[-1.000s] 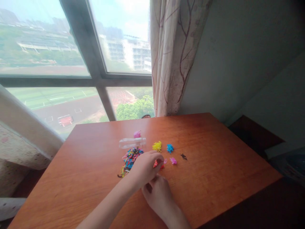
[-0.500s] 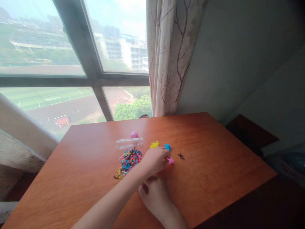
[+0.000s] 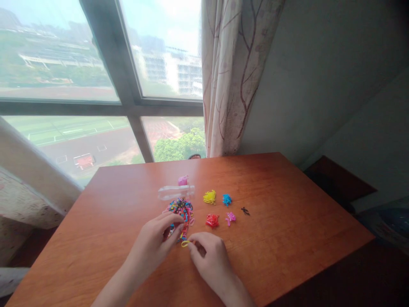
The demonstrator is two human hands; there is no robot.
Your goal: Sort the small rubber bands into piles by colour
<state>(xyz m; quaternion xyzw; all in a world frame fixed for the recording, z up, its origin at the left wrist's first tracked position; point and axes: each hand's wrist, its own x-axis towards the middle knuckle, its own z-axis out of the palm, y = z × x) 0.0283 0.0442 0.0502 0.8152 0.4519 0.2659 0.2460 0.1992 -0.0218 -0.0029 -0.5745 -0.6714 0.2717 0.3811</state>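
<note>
Small rubber bands of mixed colours form a loose pile in the middle of the wooden table. My left hand reaches over the near left side of this pile, thumb and forefinger slightly apart at the bands, with nothing visible between them. My right hand, just right of the pile's near end, pinches a yellow rubber band between thumb and forefinger. To the right lie single-colour heaps: yellow bands, blue bands, red bands, pink bands and a few black bands.
Behind the mixed pile a clear plastic bottle-shaped container lies on its side. A pink object, perhaps its lid, is just beyond it. The window and a patterned curtain border the table's far edge.
My left hand has moved back left from the pink heap to the mixed pile, uncovering the red heap. A yellow rubber band now shows in my right hand's fingers.
</note>
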